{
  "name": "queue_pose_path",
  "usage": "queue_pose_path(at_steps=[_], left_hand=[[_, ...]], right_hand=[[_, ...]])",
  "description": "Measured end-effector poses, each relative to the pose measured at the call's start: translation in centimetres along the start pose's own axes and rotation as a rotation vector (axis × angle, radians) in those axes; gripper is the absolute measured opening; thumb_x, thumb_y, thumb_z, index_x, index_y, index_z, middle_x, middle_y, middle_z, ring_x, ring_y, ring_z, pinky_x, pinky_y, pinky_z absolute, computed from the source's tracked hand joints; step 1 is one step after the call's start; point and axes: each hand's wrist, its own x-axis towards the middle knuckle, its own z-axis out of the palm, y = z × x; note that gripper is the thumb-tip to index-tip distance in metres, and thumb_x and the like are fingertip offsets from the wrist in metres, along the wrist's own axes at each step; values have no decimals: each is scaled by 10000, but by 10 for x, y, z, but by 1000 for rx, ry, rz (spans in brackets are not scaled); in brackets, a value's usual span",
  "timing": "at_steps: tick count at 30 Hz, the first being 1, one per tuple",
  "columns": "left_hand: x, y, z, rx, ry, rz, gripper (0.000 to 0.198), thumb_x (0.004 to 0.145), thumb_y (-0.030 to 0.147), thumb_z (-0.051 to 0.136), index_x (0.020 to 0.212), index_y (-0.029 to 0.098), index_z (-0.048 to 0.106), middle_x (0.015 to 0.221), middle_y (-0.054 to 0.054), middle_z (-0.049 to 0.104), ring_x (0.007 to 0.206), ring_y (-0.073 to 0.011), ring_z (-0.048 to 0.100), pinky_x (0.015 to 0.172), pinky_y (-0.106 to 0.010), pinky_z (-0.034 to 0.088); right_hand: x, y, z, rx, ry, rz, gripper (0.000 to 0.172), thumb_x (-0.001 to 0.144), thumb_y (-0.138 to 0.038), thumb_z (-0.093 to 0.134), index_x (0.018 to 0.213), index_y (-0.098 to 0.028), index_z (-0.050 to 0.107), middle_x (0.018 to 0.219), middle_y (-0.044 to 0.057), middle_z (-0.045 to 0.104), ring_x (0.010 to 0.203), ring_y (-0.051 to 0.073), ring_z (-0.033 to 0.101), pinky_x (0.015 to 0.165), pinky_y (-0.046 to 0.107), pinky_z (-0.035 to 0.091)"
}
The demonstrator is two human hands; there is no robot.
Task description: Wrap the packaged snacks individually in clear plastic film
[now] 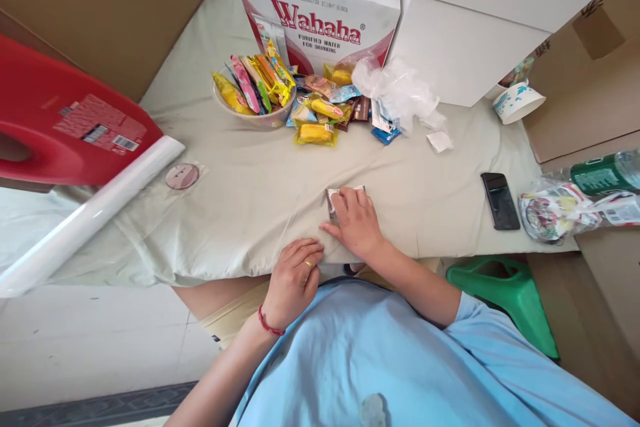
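Note:
My right hand (356, 221) lies on a small silver snack packet (334, 199) on the pale cloth-covered table (250, 193), its fingers curled over the packet. At the table's near edge my left hand (294, 277) rests with its fingers curled onto the cloth; it wears a ring and a red wrist string, and nothing shows in it. Further back stands a bowl (253, 117) stuffed with colourful snack packets, and beside it lies a loose heap of more packets (325, 110).
A Wahaha water carton (320, 7) and white boxes (470, 40) stand at the back. Crumpled clear plastic (395, 90), a paper cup (515, 101), a black phone (500, 200), a green bottle (603, 173), a white roll (90, 217), a red stool (55, 120) and a green stool (505, 293) surround the table.

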Motion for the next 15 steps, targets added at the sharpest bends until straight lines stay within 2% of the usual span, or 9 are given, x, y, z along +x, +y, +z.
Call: queue_pose_path(at_steps=[3, 5, 7, 10, 12, 13, 15], left_hand=[[0, 1, -1, -46, 51, -60, 286, 916, 33, 535, 1037, 219, 715, 1091, -57, 784, 1186, -248, 682, 1010, -450, 575], [7, 7, -1, -102, 92, -108, 279, 939, 50, 526, 1037, 226, 719, 1087, -54, 782, 1175, -239, 688, 1009, -443, 579], [16, 13, -2, -176, 151, -184, 260, 974, 92, 523, 1062, 236, 720, 1112, -53, 771, 1172, -224, 690, 1042, -442, 563], [33, 20, -1, -352, 247, -369, 210, 1012, 241, 567, 1178, 244, 695, 1267, -85, 708, 1248, -231, 652, 1064, -439, 548], [45, 22, 2, -554, 269, -503, 341, 1000, 384, 616, 1312, 248, 635, 1414, -117, 626, 1339, -262, 598, 1038, -426, 561], [51, 22, 3, -679, 244, -560, 434, 986, 455, 632, 1365, 246, 602, 1452, -131, 602, 1353, -279, 590, 1017, -421, 569], [62, 24, 7, -906, 110, -646, 559, 935, 558, 676, 1375, 220, 599, 1395, -147, 649, 1261, -295, 647, 953, -405, 584]], right_hand=[[4, 1, -3, 17, 7, 43, 345, 954, -252, 670, 1287, -161, 661, 1286, 179, 629, 1111, 340, 508, 955, 477, 477], [6, 4, -13, 77, 31, 62, 297, 943, -166, 616, 1229, -164, 693, 1254, 174, 654, 1108, 333, 528, 964, 473, 486], [5, 12, -26, 232, 99, 83, 287, 929, -149, 596, 1193, -164, 708, 1230, 160, 680, 1120, 314, 563, 991, 458, 492], [-2, 29, -48, 687, 174, 175, 245, 957, -235, 592, 1164, -186, 713, 1127, 96, 732, 1022, 240, 648, 943, 391, 524], [-7, 40, -58, 1041, 115, 255, 236, 968, -329, 620, 1134, -199, 724, 1039, 51, 753, 916, 191, 675, 864, 340, 540], [-10, 45, -60, 1189, 66, 287, 247, 956, -371, 650, 1114, -200, 733, 1009, 36, 759, 880, 175, 677, 835, 322, 542], [-16, 51, -60, 1385, -29, 321, 283, 911, -421, 722, 1081, -197, 749, 988, 26, 766, 860, 162, 676, 825, 310, 543]])
